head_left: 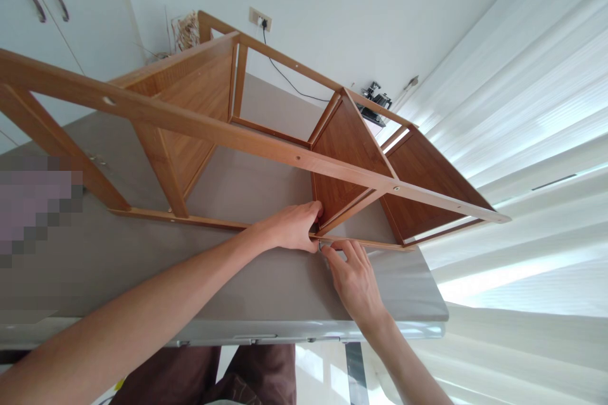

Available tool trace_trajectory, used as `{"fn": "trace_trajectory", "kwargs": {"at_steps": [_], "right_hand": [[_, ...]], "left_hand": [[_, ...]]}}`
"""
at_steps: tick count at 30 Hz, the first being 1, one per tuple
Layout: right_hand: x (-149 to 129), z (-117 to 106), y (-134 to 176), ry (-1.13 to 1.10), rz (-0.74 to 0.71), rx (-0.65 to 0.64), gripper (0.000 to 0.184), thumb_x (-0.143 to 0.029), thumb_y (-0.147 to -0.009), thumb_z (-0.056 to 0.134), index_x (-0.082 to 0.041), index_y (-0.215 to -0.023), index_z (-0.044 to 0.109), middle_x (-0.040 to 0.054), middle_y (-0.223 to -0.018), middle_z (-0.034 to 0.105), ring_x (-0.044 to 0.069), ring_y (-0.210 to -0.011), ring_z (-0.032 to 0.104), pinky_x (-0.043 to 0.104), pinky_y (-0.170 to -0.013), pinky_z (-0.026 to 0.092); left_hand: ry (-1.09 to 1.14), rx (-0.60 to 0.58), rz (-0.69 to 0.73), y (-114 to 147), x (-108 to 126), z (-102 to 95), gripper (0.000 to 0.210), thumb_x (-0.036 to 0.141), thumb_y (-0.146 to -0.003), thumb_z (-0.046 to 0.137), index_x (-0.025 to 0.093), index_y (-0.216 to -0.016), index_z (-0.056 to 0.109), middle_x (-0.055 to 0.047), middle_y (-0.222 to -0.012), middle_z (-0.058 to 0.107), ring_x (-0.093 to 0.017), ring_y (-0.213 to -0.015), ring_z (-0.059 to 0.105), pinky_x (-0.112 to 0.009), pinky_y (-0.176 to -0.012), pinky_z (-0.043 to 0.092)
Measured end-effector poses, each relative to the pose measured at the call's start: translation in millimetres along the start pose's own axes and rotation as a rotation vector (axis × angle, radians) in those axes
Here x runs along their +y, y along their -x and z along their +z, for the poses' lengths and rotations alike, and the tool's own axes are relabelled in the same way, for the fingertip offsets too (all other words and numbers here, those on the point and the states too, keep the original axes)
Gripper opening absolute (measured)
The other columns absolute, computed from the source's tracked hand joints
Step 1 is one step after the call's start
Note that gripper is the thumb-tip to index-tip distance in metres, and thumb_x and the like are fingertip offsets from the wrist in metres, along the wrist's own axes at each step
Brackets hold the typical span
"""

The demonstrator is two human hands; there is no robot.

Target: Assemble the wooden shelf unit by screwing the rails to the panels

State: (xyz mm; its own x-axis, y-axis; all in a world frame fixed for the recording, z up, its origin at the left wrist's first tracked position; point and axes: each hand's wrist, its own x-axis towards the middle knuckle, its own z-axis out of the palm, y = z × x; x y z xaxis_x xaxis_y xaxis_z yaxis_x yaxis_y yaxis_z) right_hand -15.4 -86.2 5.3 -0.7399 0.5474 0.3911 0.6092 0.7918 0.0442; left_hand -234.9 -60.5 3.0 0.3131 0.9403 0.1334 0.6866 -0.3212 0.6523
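A brown wooden shelf unit (266,142) lies on its side on the grey table. My left hand (297,228) closes around its near lower rail, where a middle shelf panel (337,155) meets the frame. Pinched in the fingers of my right hand (352,269) is a thin metal hex key (320,245), mostly hidden, touching the outer side of that rail at the same joint. My two hands are close together, thumb near thumb. On the upper near rail a bolt head (396,188) shows at the matching joint.
The table (266,291) has a rounded right corner near pale curtains (517,202). Behind the unit are a wall socket (261,18) with a plugged black cable and a black device (375,101). White cabinet doors (42,31) stand at the left. Small hardware (97,158) lies on the table's left part.
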Motion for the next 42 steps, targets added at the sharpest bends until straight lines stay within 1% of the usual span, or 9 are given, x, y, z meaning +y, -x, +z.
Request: {"fn": "trace_trajectory", "kwargs": {"at_steps": [6,14,19,24,28,33,35,37,42], "right_hand": [[0,-1,0,0.058,-0.029,-0.061,0.033,0.002,-0.092,0.046,-0.019,-0.110,0.065,0.0094,-0.101,0.059,0.024,-0.092,0.051,0.037,-0.081,0.044],[0,-3,-1,0.076,-0.066,-0.043,0.038,0.006,-0.090,0.045,-0.018,-0.113,0.064,0.0092,-0.102,0.060,0.023,-0.091,0.051,0.037,-0.082,0.043],[-1,-3,0,0.071,-0.059,-0.031,0.038,0.007,-0.088,0.045,-0.017,-0.111,0.064,0.0092,-0.099,0.059,0.023,-0.091,0.051,0.037,-0.081,0.044],[0,-2,-1,0.075,-0.066,-0.009,0.040,0.008,-0.087,0.042,-0.018,-0.110,0.063,0.0090,-0.098,0.058,0.023,-0.089,0.051,0.036,-0.078,0.044],[0,-4,-3,0.086,-0.082,-0.003,0.037,0.006,-0.089,0.043,-0.018,-0.108,0.063,0.0086,-0.096,0.058,0.023,-0.088,0.051,0.036,-0.077,0.044],[3,-2,-5,0.101,-0.070,-0.041,0.029,0.002,-0.092,0.045,-0.018,-0.105,0.063,0.0092,-0.097,0.061,0.024,-0.088,0.052,0.038,-0.077,0.043],[7,2,-5,0.074,-0.037,-0.021,0.024,-0.002,-0.094,0.048,-0.019,-0.103,0.063,0.0080,-0.098,0.062,0.023,-0.087,0.053,0.038,-0.077,0.043],[10,7,-6,-0.004,0.015,0.014,0.020,-0.006,-0.097,0.051,-0.021,-0.103,0.063,0.0065,-0.096,0.062,0.022,-0.086,0.054,0.036,-0.076,0.044],[8,12,-3,-0.208,0.105,0.050,0.017,-0.012,-0.100,0.049,-0.021,-0.104,0.062,0.0063,-0.096,0.061,0.020,-0.088,0.056,0.034,-0.079,0.048]], "left_hand": [[-0.002,-0.002,0.010,1,2,-1.9,0.047,0.037,-0.066,0.073,0.023,-0.101,0.045,-0.005,-0.108,0.067,-0.026,-0.092,0.067,-0.032,-0.072,0.050],[-0.007,-0.006,0.010,2,4,-5.4,0.043,0.036,-0.067,0.070,0.023,-0.099,0.045,-0.005,-0.104,0.067,-0.025,-0.088,0.067,-0.032,-0.068,0.050],[-0.009,0.003,0.015,2,4,-5.0,0.043,0.036,-0.067,0.070,0.023,-0.099,0.045,-0.006,-0.106,0.067,-0.026,-0.091,0.067,-0.033,-0.072,0.051],[-0.006,0.007,0.021,3,4,-4.4,0.043,0.036,-0.066,0.070,0.023,-0.098,0.044,-0.006,-0.104,0.067,-0.026,-0.089,0.068,-0.033,-0.071,0.052],[0.003,0.008,0.020,2,3,-4.0,0.042,0.034,-0.065,0.070,0.023,-0.097,0.044,-0.006,-0.103,0.068,-0.027,-0.089,0.068,-0.034,-0.072,0.052],[0.006,0.005,0.013,2,3,-3.6,0.043,0.033,-0.065,0.072,0.024,-0.098,0.045,-0.006,-0.103,0.069,-0.027,-0.089,0.069,-0.034,-0.072,0.052],[-0.002,0.011,0.011,1,2,-2.8,0.044,0.033,-0.066,0.072,0.024,-0.099,0.045,-0.006,-0.104,0.069,-0.027,-0.089,0.069,-0.034,-0.072,0.052],[-0.008,0.018,0.011,1,2,-1.9,0.043,0.032,-0.066,0.071,0.023,-0.100,0.045,-0.006,-0.105,0.069,-0.027,-0.090,0.069,-0.034,-0.073,0.052],[-0.012,0.016,0.021,1,1,-1.5,0.040,0.034,-0.069,0.069,0.023,-0.099,0.045,-0.007,-0.105,0.069,-0.027,-0.091,0.069,-0.034,-0.073,0.052]]}}
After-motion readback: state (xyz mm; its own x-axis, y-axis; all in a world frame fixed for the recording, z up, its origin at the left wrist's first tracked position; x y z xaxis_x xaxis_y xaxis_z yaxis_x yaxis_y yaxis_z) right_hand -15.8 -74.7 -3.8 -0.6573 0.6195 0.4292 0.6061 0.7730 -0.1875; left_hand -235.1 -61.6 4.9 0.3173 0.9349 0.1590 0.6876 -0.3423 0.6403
